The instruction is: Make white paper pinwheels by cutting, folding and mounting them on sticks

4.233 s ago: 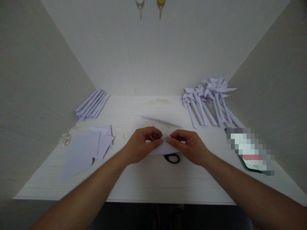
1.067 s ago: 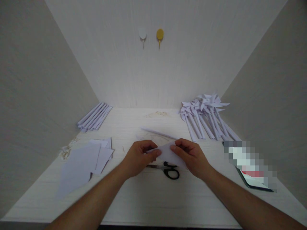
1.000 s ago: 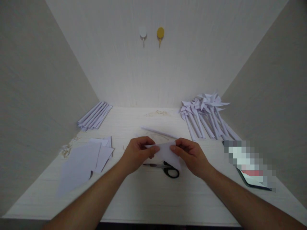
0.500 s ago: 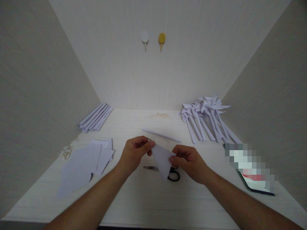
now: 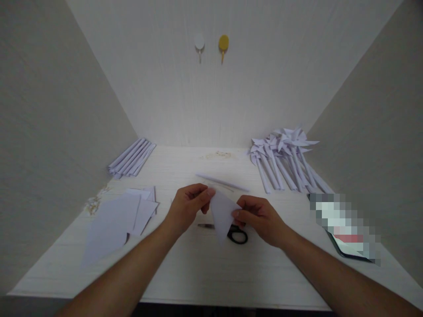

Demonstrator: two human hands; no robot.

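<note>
Both of my hands hold a folded white paper triangle (image 5: 222, 214) in the air above the middle of the white table (image 5: 205, 268). My left hand (image 5: 189, 207) pinches its upper left corner. My right hand (image 5: 260, 218) pinches its right edge, and the paper's point hangs downward. Black-handled scissors (image 5: 231, 232) lie on the table just beneath the paper, partly hidden by it and by my right hand.
Loose white sheets (image 5: 115, 218) lie at the left. Rolled paper sticks (image 5: 131, 157) are stacked at the back left, one lone stick (image 5: 221, 182) lies mid-table, and several paper pinwheels (image 5: 286, 156) are piled at the back right. A phone (image 5: 346, 229) rests at the right. Small pins (image 5: 94, 203) are scattered by the left wall.
The paper, held flat and wide between both hands a second ago, has been turned so its point hangs down. The hands have shifted slightly; the scissors stay in place.
</note>
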